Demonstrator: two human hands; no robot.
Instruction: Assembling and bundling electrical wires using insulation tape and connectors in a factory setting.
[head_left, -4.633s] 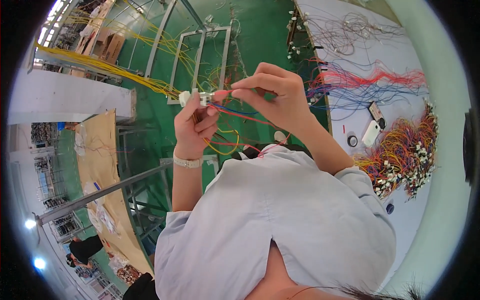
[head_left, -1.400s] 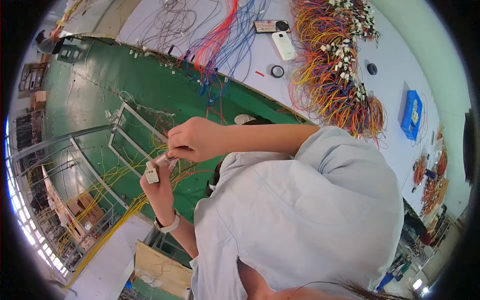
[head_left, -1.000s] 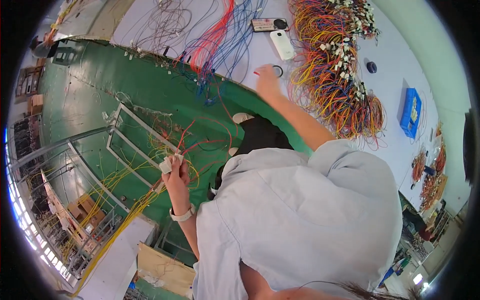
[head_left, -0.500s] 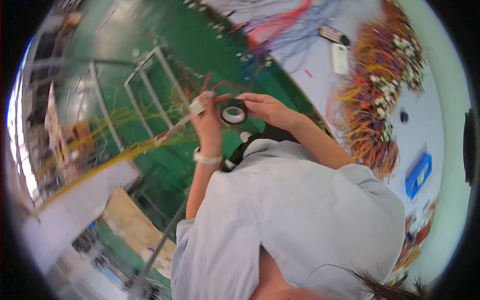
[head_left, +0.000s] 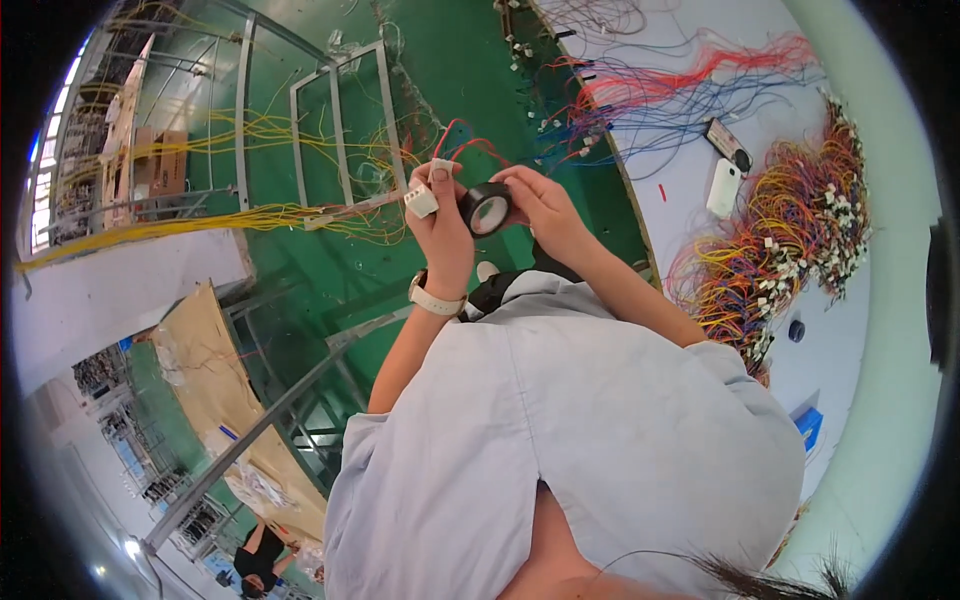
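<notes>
My left hand [head_left: 444, 238] is closed on white plastic connectors [head_left: 421, 199], with the thumb pressed on one of them. Red wires [head_left: 480, 143] loop out above the thumb, and thin yellow wires run off to the left from this hand. Right beside its fingers, a roll of black tape [head_left: 470, 209] with a pale core is gripped by my right hand [head_left: 548, 212]. The right fingertips pinch the roll's far right edge. Whether the left fingers also touch the roll, I cannot tell.
Yellow wires [head_left: 270, 218] stretch left past a metal frame [head_left: 296, 140]. On the white table [head_left: 680, 240] at right lie red and blue wires, a heap of multicoloured wires [head_left: 790, 240], a white phone-like object [head_left: 724, 188] and a blue box [head_left: 809, 427]. Another person [head_left: 262, 555] is at lower left.
The view has swung, so the table's things sit further right and lower. The tape roll has turned to a slant, with its black outer face showing more. Both hands keep their hold.
</notes>
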